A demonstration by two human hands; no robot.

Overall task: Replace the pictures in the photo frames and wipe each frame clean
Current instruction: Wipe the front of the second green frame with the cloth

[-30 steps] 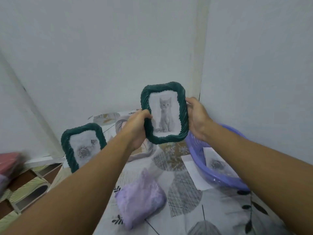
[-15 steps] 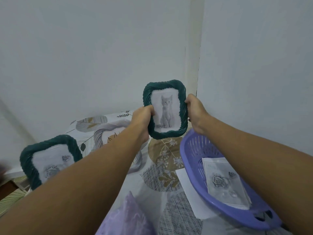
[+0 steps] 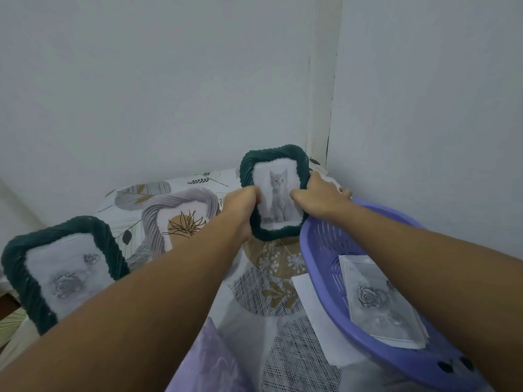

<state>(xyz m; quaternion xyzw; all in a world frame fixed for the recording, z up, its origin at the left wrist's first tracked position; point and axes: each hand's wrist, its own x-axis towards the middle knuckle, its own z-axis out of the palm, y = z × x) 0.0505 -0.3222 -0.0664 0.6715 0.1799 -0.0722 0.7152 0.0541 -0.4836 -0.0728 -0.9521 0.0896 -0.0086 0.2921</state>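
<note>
A dark green ribbed photo frame with a grey kitten picture stands upright on the patterned table near the wall corner. My left hand grips its left edge and my right hand grips its right edge. A second green frame with a rose picture stands at the left. Between them an empty pale lilac frame lies on the cloth. A lilac wiping cloth shows at the bottom, partly under my left arm.
A purple plastic basket at the right holds a rose print. A white sheet lies partly under the basket. White walls meet in a corner just behind the kitten frame. The table's left edge drops off beside the rose frame.
Both hands have lowered the kitten frame from mid-air down and back until it stands on the table by the corner. My view has tilted down over the table.
</note>
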